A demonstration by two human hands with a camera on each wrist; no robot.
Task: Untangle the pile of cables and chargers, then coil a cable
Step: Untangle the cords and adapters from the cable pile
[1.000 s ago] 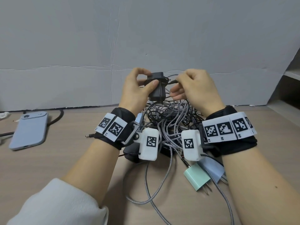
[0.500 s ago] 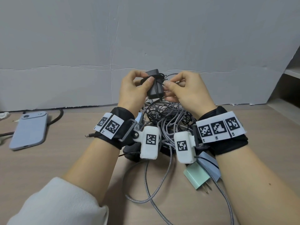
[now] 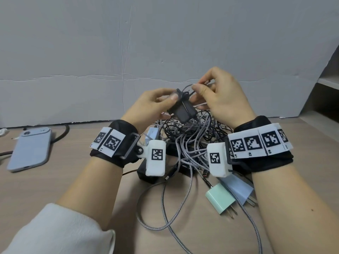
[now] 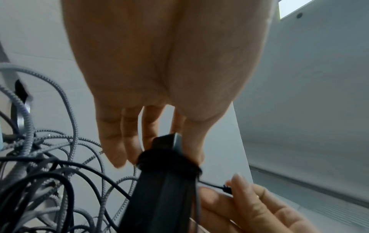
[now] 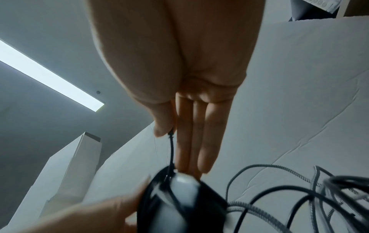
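A tangled pile of grey braided and black cables (image 3: 190, 142) lies on the table between my wrists. Above it my left hand (image 3: 156, 105) grips a black charger (image 3: 183, 111) with thin black cable wound round its top (image 4: 169, 162). My right hand (image 3: 218, 99) pinches the end of that thin black cable (image 5: 171, 141) between thumb and forefinger, just right of the charger; its other fingers are straight. The cable end (image 4: 223, 187) shows in the left wrist view too.
A mint-green plug adapter (image 3: 220, 198) and a pale blue one (image 3: 238, 187) lie near my right forearm. A blue phone (image 3: 31, 147) rests at the left with a dark cord behind it. The wall stands close behind; a shelf (image 3: 328, 83) is at right.
My right hand has risen and drawn the thin cable's end up and to the right, away from the charger. The charger has tilted in my left hand.
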